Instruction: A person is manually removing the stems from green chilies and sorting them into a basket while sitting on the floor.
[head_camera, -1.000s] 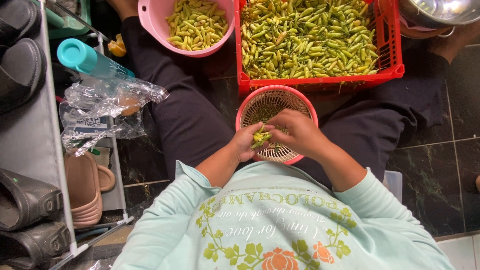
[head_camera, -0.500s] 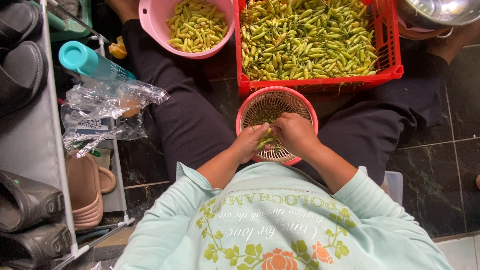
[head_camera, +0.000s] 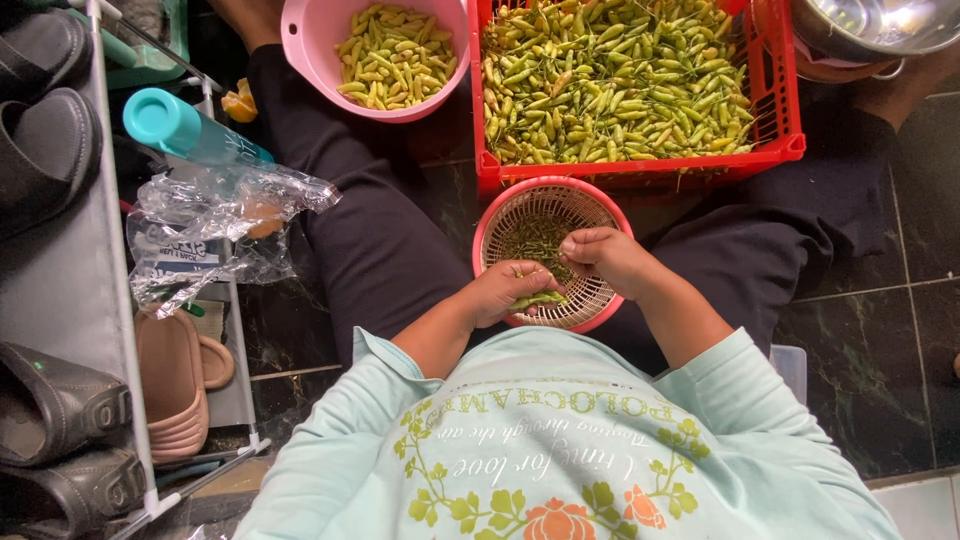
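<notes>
Green chili peppers (head_camera: 537, 299) lie bunched in the left hand (head_camera: 510, 292), which is curled around them just over the near rim of the round red-rimmed woven basket (head_camera: 498, 222) on the floor between the person's knees. The right hand (head_camera: 605, 258) hovers over the basket with its fingertips pinched together, apparently on a stem or a small pepper, though what sits between them is too small to tell. Such peppers look light, thin-skinned and smooth, firm enough to snap rather than bend, so a gentle hold along the body with the other hand nipping at the stalk end seems the sensible way to take them; squeezing hard would likely bruise or split them. Dark green bits, probably stems, cover the basket's bottom. Beyond it stands a red plastic crate (head_camera: 640, 172) heaped with green and yellowish peppers, and to its left a pink bowl (head_camera: 300, 45) of paler ones. A steel pot (head_camera: 870, 25) sits at the far right. The floor (head_camera: 900, 300) is dark polished stone tile, likely slippery. On the left are a shoe rack (head_camera: 60, 270), a teal-capped bottle (head_camera: 185, 130) and crumpled clear plastic bags (head_camera: 215, 225).
</notes>
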